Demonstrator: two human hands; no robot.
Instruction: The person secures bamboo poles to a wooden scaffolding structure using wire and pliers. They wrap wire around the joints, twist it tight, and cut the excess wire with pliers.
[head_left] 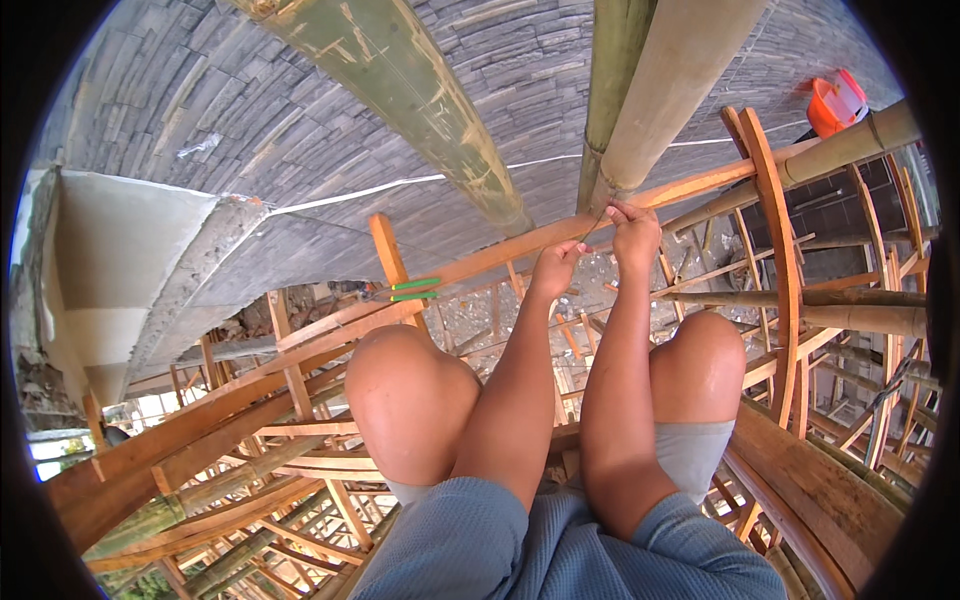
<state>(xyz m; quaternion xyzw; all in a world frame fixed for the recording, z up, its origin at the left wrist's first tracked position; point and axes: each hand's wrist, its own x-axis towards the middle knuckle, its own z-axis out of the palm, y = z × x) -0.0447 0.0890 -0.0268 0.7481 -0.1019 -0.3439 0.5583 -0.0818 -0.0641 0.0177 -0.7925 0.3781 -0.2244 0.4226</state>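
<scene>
Both my arms reach forward past my bent knees to the foot of a thick bamboo pole (pixel 668 85) by a wooden beam (pixel 545 238). My left hand (pixel 556 268) pinches a thin dark wire (pixel 598 224), its fingers pressed together. Just to its right and a little higher, my right hand (pixel 632 232) grips the same wire close against the pole. A greener bamboo pole (pixel 612 80) stands right beside the thick one. On the beam to the left lies a pair of pliers with green handles (pixel 415 290), apart from my hands.
Another large bamboo pole (pixel 400 110) rises left of my hands before a grey stone-clad wall (pixel 190 110). An orange bucket (pixel 828 115) is at the far right. Below me, a lattice of wooden and bamboo scaffolding drops to rubble-strewn ground (pixel 480 315). A curved plank (pixel 778 260) stands upright at right.
</scene>
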